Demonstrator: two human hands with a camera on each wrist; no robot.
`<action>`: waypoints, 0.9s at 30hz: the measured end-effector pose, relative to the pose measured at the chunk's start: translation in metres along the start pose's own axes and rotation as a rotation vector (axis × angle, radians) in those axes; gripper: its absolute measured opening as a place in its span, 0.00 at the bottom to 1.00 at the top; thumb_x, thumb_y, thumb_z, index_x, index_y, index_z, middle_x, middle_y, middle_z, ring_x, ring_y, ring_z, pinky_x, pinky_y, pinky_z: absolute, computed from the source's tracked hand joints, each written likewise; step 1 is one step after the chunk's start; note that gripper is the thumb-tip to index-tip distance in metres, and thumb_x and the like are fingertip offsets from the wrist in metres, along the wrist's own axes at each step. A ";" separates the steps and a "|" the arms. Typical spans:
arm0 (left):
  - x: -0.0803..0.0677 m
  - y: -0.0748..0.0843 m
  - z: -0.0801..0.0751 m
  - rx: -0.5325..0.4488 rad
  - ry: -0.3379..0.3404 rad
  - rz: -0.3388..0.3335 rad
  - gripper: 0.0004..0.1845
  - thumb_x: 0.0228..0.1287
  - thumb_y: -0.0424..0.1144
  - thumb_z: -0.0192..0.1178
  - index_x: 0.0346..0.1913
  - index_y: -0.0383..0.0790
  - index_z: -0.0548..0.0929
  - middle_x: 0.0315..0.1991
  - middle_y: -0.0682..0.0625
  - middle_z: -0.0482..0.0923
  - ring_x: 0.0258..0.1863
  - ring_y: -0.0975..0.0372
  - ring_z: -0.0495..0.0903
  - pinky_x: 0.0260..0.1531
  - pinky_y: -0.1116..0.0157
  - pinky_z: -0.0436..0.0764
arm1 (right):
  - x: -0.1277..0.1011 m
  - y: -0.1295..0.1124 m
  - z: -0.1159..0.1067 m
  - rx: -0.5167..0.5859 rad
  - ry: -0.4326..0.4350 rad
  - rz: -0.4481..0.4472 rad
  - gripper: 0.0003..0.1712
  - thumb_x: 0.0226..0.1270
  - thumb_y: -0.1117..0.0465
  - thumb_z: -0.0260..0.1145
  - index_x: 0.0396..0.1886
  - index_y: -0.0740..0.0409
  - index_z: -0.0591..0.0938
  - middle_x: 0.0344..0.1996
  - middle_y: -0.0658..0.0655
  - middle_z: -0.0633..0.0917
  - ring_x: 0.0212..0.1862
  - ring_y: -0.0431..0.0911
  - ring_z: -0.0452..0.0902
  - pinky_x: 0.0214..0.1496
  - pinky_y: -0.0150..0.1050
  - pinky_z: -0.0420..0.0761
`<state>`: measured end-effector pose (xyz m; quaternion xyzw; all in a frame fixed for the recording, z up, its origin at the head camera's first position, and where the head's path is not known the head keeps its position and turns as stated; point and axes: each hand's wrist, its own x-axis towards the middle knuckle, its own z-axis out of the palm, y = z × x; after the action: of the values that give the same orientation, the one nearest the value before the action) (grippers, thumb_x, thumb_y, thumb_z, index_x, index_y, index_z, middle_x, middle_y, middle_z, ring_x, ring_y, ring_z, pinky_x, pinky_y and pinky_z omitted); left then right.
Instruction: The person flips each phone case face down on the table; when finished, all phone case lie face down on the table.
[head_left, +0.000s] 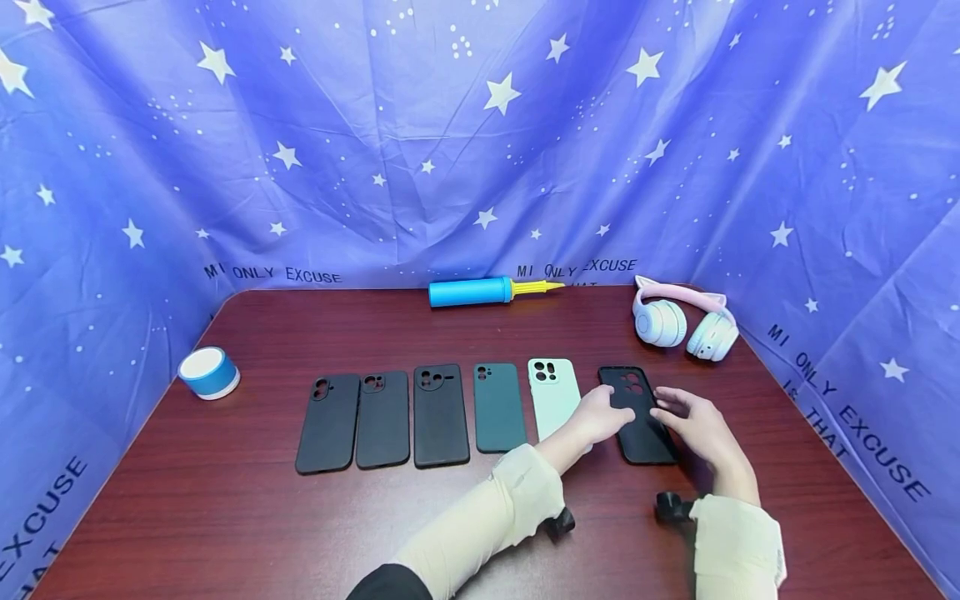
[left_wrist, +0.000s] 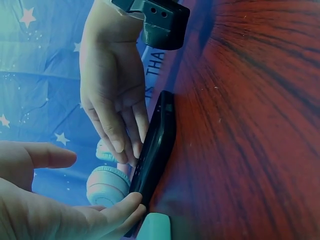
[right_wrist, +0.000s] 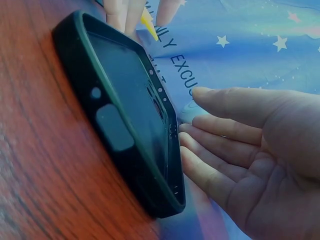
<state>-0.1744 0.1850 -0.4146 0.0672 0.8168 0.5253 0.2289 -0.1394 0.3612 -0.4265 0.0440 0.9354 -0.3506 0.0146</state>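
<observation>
Black, matt and soft-looking, the rightmost phone case point(head_left: 638, 414) lies at the right end of a row of six on the dark red wood-grain surface point(head_left: 225, 517), skewed against the straight line of its neighbours. The left hand point(head_left: 600, 417) reaches across the mint case point(head_left: 553, 397) and rests straight fingers on the black case's left edge; the wrist view shows its fingertips point(left_wrist: 131, 201) touching that rim near the camera cut-out, nothing pinched. The right hand point(head_left: 693, 425) lies at the opposite long edge, fingers point(right_wrist: 220, 145) spread and relaxed, close beside the side wall; whether they touch it cannot be told from its own wrist view, though the left wrist view suggests contact at the fingertips. The right wrist view shows the case point(right_wrist: 130, 125) seemingly tipped up on one edge, off the wood.

Step in hand, as a judgement: squaring the last case between two flat hands so that it joins the row. The next move would call for light, equal pressure from both sides, turning the case parallel to the mint one and laying it flat without nudging that neighbour.

Further left: a dark green case point(head_left: 498, 407) and three black cases point(head_left: 382, 419). Behind: a blue hand pump point(head_left: 480, 291), pink cat-ear headphones point(head_left: 682, 321), a blue-and-white round speaker point(head_left: 208, 372).
</observation>
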 end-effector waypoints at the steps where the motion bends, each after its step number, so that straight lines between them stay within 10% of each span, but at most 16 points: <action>1: 0.000 0.000 0.000 -0.003 0.004 0.005 0.29 0.63 0.39 0.61 0.67 0.39 0.71 0.66 0.48 0.72 0.66 0.59 0.71 0.63 0.59 0.74 | 0.000 0.000 0.000 0.001 0.000 -0.001 0.31 0.70 0.56 0.62 0.65 0.72 0.70 0.57 0.73 0.78 0.61 0.64 0.74 0.49 0.31 0.80; 7: -0.003 -0.001 0.002 0.024 0.031 0.053 0.29 0.62 0.38 0.61 0.67 0.40 0.71 0.65 0.45 0.72 0.65 0.58 0.72 0.62 0.60 0.75 | 0.000 0.001 0.000 0.010 -0.001 0.000 0.31 0.70 0.57 0.62 0.65 0.72 0.70 0.58 0.73 0.78 0.62 0.64 0.74 0.43 0.16 0.70; 27: 0.004 -0.010 0.006 -0.267 0.101 0.095 0.29 0.57 0.28 0.59 0.64 0.30 0.72 0.56 0.43 0.79 0.54 0.55 0.82 0.53 0.62 0.82 | 0.001 0.003 0.002 0.051 -0.020 0.010 0.32 0.71 0.56 0.60 0.67 0.73 0.67 0.59 0.74 0.76 0.63 0.65 0.72 0.42 0.13 0.67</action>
<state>-0.1740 0.1870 -0.4266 0.0484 0.7461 0.6421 0.1694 -0.1402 0.3621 -0.4301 0.0455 0.9257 -0.3746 0.0247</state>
